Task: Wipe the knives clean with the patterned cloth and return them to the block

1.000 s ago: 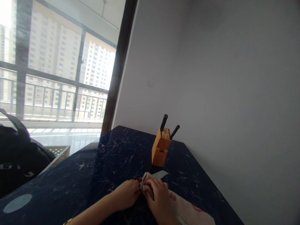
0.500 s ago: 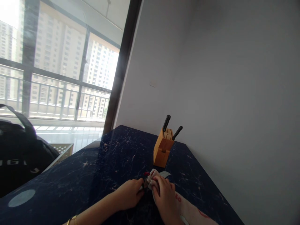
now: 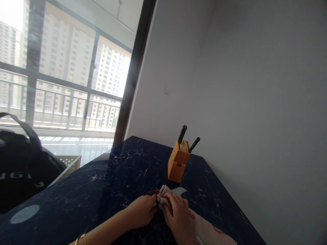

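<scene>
My left hand [image 3: 143, 210] is closed around the dark handle of a knife, most of it hidden by my fingers. The knife's pale blade [image 3: 181, 190] points right, its tip showing beyond my right hand [image 3: 177, 211]. That hand pinches a bunched part of a white towel [image 3: 211, 228] with red print around the knife, close to my left fingers. The rest of the towel trails to the lower right, under my right wrist. A small red bit shows at the bunched end.
A wooden knife block [image 3: 176, 166] with two black-handled knives stands just beyond my hands on the dark blue marbled table [image 3: 127, 170]. A pale round patch [image 3: 25, 214] is at the table's left. A black bag [image 3: 22, 166] sits past the left edge, near the window. A grey wall borders the right.
My right hand and the bunched towel have shifted slightly left, towards my left hand. A bit more of the blade shows past my right fingers. The knife block stays put.
</scene>
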### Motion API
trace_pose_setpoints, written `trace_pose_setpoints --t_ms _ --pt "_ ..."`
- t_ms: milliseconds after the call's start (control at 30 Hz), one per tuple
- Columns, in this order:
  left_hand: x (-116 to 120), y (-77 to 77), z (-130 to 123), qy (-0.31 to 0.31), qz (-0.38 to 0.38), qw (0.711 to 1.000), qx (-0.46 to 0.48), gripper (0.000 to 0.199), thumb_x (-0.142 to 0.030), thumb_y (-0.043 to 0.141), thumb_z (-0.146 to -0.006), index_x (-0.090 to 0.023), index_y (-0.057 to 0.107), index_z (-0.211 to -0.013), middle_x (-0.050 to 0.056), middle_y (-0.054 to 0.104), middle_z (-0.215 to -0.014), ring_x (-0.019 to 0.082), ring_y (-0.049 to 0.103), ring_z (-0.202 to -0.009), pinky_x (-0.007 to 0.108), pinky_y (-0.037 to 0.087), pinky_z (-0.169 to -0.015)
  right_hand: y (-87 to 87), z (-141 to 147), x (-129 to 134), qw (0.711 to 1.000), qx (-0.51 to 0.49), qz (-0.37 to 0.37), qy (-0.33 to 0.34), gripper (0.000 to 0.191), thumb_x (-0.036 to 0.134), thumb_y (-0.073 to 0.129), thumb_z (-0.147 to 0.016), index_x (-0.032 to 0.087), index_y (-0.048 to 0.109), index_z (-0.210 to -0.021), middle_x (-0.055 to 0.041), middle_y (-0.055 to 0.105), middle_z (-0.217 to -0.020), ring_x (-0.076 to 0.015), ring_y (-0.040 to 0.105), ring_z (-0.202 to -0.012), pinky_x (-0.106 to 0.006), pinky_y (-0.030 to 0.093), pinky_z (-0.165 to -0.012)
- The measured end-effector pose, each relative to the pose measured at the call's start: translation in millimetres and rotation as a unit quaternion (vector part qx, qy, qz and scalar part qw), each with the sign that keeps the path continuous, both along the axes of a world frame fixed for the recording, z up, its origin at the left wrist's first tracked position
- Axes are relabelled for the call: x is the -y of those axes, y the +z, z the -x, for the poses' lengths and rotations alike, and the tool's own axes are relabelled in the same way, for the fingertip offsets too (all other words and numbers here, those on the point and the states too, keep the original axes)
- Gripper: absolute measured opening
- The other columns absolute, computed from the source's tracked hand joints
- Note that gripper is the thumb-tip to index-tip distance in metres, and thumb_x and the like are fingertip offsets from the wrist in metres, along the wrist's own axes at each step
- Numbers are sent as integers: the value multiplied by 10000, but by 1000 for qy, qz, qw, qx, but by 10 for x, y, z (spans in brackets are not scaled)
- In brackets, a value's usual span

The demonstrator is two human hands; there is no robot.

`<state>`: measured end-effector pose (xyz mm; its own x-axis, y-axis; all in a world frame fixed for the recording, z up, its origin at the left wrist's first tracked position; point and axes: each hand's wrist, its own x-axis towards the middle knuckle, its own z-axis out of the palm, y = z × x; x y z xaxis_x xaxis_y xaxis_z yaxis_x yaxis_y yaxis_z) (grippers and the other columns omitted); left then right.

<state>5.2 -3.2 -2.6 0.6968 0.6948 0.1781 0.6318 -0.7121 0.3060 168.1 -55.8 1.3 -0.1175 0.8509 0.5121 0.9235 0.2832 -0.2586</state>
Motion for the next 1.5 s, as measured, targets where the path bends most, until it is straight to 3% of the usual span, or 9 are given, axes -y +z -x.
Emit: trace_pose_setpoints --t_ms 300,800,1133,1333,1500 --pt "3 17 10 5 25 1000 -1 204 -287 357 -840 -207 479 -982 69 622 -958 218 590 -894 310 439 -776 -64 -136 -77 998 -15 -22 -52 241 197 443 -803 265 533 -1015 -12 600 -1042 -189 531 -920 -327 332 -781" --pt "0 6 9 11 27 1000 1 213 -303 345 -853 -191 491 -961 77 623 -928 209 601 -856 289 446 -731 -68 -124 -71 999 -33 -22 -32 254 164 451 -783 256 547 -999 -19 610 -1007 -186 542 -896 -302 362 -762" --pt "22 36 2 -9 -9 1000 -12 275 -256 313 -847 -157 566 -888 107 645 -904 245 609 -822 332 457 -711 63 25 46 998 10 19 57 214 133 453 -789 258 543 -937 10 607 -972 -174 517 -904 -303 305 -789" --pt "31 64 -8 9 -7 1000 -22 267 -254 341 -818 -163 577 -905 101 651 -863 248 612 -803 326 455 -689 102 37 77 998 11 12 53 185 107 483 -760 257 555 -841 38 617 -917 -150 521 -856 -283 293 -756" --pt "37 78 2 -7 -18 1000 -10 239 -263 355 -818 -173 567 -881 84 649 -867 227 613 -788 300 461 -680 57 43 79 999 19 -20 30 208 125 483 -763 263 549 -903 35 618 -939 -147 538 -863 -271 309 -744"
